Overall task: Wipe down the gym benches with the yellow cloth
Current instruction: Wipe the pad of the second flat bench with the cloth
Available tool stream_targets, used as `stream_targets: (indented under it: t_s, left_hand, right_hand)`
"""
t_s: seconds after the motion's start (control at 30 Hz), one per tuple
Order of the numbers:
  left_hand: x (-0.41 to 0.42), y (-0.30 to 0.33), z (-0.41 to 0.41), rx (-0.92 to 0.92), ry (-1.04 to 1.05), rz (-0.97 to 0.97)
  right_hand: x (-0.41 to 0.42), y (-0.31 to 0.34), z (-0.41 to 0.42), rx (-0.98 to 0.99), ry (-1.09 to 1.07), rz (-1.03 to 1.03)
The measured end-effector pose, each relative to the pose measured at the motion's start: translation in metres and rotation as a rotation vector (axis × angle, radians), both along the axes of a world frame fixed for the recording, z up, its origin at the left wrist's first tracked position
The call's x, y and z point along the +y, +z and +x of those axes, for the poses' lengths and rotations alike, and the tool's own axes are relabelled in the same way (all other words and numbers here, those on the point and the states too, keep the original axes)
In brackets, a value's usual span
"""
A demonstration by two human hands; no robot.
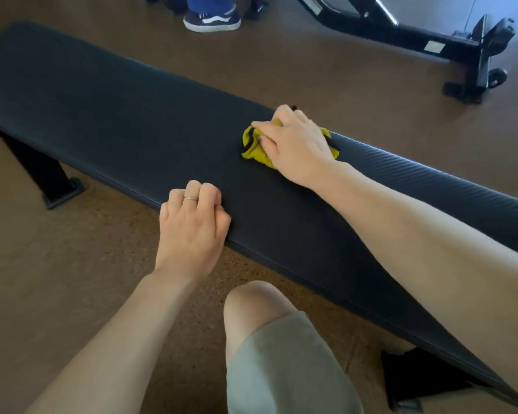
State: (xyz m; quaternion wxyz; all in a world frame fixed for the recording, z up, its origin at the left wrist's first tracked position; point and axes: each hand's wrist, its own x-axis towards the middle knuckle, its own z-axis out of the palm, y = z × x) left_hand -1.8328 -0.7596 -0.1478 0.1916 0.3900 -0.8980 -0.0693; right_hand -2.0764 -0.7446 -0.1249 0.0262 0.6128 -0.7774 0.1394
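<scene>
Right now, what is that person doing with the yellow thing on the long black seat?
A person is wiping a long black padded gym bench. The right hand presses a crumpled yellow cloth onto the top of the pad, near its far edge. The left hand is curled into a loose fist and rests on the near edge, holding nothing. Another person's dark blue sneaker stands on the brown floor beyond the bench.

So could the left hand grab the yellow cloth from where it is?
Probably yes. The left hand rests curled on the bench's near edge, and only bare black padding lies between it and the yellow cloth. But the right hand presses down on the cloth, so it would have to let go first.
</scene>
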Motion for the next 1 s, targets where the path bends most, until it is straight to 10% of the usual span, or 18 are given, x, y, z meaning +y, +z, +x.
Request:
stream_targets:
  t_s: [0.17,0.47,0.7,1.0]
  left_hand:
    - [0.005,0.003,-0.003,-0.008,0.034,0.019]
    - [0.004,0.005,-0.004,-0.067,0.056,-0.015]
    - [0.005,0.009,-0.003,-0.030,0.041,0.021]
    - [0.004,0.012,0.005,-0.035,-0.023,0.098]
  right_hand:
    - [0.007,0.002,-0.019,-0.013,-0.278,0.056]
    - [0.073,0.005,0.044,0.001,0.126,0.022]
    - [-0.016,0.003,-0.021,0.003,-0.147,0.059]
    - [0.117,0.000,0.003,-0.004,-0.043,0.001]
